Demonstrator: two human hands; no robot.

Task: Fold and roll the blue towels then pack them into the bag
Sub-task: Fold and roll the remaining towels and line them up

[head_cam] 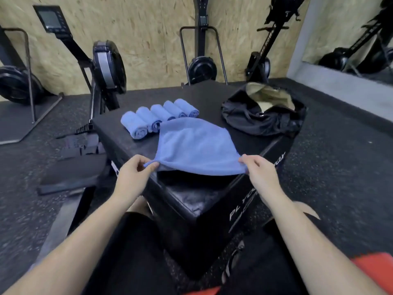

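An unrolled blue towel (195, 145) is stretched over the near part of a black padded box (131, 143). My left hand (134, 171) pinches its near left corner. My right hand (258, 167) pinches its near right corner. The near edge is lifted off the box and sags between my hands. Several rolled blue towels (157, 117) lie side by side in a row behind it on the box. A black bag (261, 116) with a tan lining sits open at the box's far right.
Rowing machines (106, 67) stand along the chipboard wall behind the box. One machine's rail and footplates (80, 145) lie close on the left. Dark rubber flooring (340, 167) surrounds the box. My knees are right below its near corner.
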